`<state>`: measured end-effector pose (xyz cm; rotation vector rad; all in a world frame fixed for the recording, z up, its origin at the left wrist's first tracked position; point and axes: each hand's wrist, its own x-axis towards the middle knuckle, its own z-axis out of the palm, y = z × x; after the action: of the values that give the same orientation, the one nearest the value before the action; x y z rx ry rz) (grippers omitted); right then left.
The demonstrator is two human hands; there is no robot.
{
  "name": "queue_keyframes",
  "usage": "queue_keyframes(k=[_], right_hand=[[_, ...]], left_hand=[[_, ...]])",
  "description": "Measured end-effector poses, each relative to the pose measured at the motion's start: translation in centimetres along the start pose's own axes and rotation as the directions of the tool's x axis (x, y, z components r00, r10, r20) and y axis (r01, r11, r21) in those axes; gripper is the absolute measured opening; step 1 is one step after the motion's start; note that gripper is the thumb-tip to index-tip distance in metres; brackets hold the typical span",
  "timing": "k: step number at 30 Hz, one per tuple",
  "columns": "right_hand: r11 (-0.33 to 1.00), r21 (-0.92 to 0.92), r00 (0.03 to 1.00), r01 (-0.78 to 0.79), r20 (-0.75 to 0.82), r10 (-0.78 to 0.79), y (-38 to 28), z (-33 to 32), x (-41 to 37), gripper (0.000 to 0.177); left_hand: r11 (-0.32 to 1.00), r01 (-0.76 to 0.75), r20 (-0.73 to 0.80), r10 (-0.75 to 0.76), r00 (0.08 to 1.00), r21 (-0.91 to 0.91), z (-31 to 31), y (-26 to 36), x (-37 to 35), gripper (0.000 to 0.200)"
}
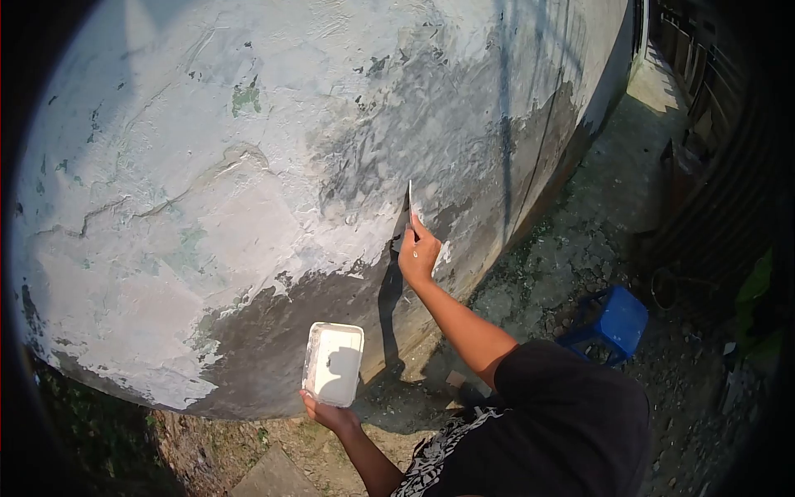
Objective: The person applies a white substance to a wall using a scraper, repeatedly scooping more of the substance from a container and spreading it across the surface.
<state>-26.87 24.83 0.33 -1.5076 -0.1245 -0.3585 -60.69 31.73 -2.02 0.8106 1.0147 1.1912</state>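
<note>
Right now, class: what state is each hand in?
Left hand: closed, holding a white tray.
Right hand: closed, holding a scraper against the wall.

ground (571, 248): dirt and gravel is running along the wall (207, 166) foot | blue stool (617, 323) is standing on it, down-right of the right hand (418, 255) gripping the scraper (409, 207) | flat slab (273, 476) is lying below-left of the left hand (330, 412) gripping the tray (334, 364)
</note>
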Motion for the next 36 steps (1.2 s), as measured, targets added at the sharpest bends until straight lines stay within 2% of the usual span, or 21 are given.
queue_keyframes(k=[1,2,3,4,7,9,11,13,15,16,18,20,22,24,25,27,28,30,31,34,36], right_hand=[[0.987,-0.13,0.986,-0.095,0.121,0.111,-2.3,0.9,-0.9,0.039],[0.98,-0.073,0.982,0.186,0.03,-0.184,-1.9,3.2,-2.2,0.039],[0.954,-0.107,0.955,0.281,0.133,-0.266,-2.4,4.0,-3.3,0.04],[0.877,-0.086,0.88,0.473,0.091,-0.466,-2.4,5.0,-4.4,0.041],[0.867,-0.024,0.857,0.499,0.163,-0.489,-2.0,3.6,-6.4,0.044],[0.857,0.034,0.815,0.515,0.291,-0.501,-1.1,0.5,-5.7,0.046],[0.936,0.099,0.866,0.338,0.355,-0.351,0.6,-2.6,-4.6,0.038],[0.994,0.067,0.983,0.086,0.159,-0.096,2.1,-4.3,-3.0,0.029],[0.992,0.075,0.993,-0.106,0.062,0.101,3.1,-5.6,-0.5,0.028],[0.991,0.072,0.992,-0.11,0.066,0.105,3.7,-5.1,0.3,0.028],[0.982,0.112,0.986,-0.154,-0.054,0.161,4.9,-4.1,1.8,0.028],[0.995,0.065,0.995,-0.073,-0.058,0.076,4.0,-0.8,1.4,0.029],[0.983,-0.184,0.99,-0.028,0.134,0.053,0.8,1.9,-0.3,0.031],[0.963,-0.17,0.973,0.209,0.137,-0.187,-0.1,3.9,-2.4,0.033],[0.964,-0.167,0.974,0.208,0.13,-0.187,-0.4,3.6,-2.9,0.033],[0.948,-0.013,0.935,0.317,0.172,-0.31,-0.7,2.4,-4.3,0.034],[0.948,-0.017,0.935,0.318,0.171,-0.311,-0.5,1.3,-4.6,0.034],[0.988,0.075,0.937,0.133,0.314,-0.15,0.3,-1.8,-3.9,0.034],[0.987,0.075,0.938,0.139,0.31,-0.156,0.8,-3.0,-3.1,0.034],[0.999,0.025,0.994,-0.036,0.106,0.033,2.2,-5.1,-0.8,0.034],[0.999,0.015,0.998,-0.044,0.038,0.044,4.9,-3.6,0.7,0.033]], left_hand=[[1.0,0.015,-0.004,-0.015,1.0,-0.011,-0.4,-0.2,0.2,0.068],[1.0,0.012,-0.01,-0.012,1.0,-0.008,-0.5,0.0,0.2,0.068],[1.0,-0.006,-0.009,0.006,1.0,0.005,-0.7,0.2,0.1,0.067],[1.0,-0.021,-0.007,0.022,1.0,0.017,-0.6,0.5,-0.1,0.067],[0.999,-0.04,-0.071,0.042,0.997,0.017,1.0,1.9,-0.7,0.065],[0.998,-0.058,-0.059,0.058,0.997,0.009,1.2,2.1,-0.4,0.066],[0.997,-0.077,-0.046,0.077,0.996,-0.001,1.6,2.2,-0.2,0.067],[0.997,-0.076,-0.054,0.076,0.996,0.002,1.8,2.1,-0.4,0.067],[0.999,-0.049,-0.035,0.048,0.998,-0.007,1.7,1.5,-0.2,0.067],[1.0,-0.02,-0.017,0.02,1.0,-0.012,1.5,1.3,-0.2,0.067],[1.0,-0.007,-0.019,0.007,1.0,-0.011,1.4,1.1,-0.6,0.066],[1.0,0.003,-0.018,-0.003,1.0,-0.009,1.2,1.0,-0.9,0.066],[1.0,0.003,-0.025,-0.004,1.0,-0.016,1.0,0.9,-1.1,0.064],[1.0,-0.003,-0.02,0.003,1.0,-0.012,0.6,1.0,-1.2,0.064],[1.0,-0.007,-0.01,0.007,1.0,-0.016,0.7,1.0,-1.0,0.063],[1.0,-0.02,-0.001,0.02,1.0,0.003,1.0,0.8,-0.7,0.063],[0.999,-0.031,0.003,0.031,1.0,0.022,1.0,0.7,-0.6,0.063],[0.999,-0.037,0.019,0.036,0.999,0.024,1.4,0.6,-0.3,0.064],[0.999,-0.044,0.03,0.043,0.999,0.027,1.6,0.5,-0.2,0.064],[1.0,-0.018,0.066,0.018,0.998,0.0,2.1,0.1,-0.1,0.065],[1.0,-0.018,0.039,0.019,0.999,-0.007,2.6,0.1,-0.6,0.066]])
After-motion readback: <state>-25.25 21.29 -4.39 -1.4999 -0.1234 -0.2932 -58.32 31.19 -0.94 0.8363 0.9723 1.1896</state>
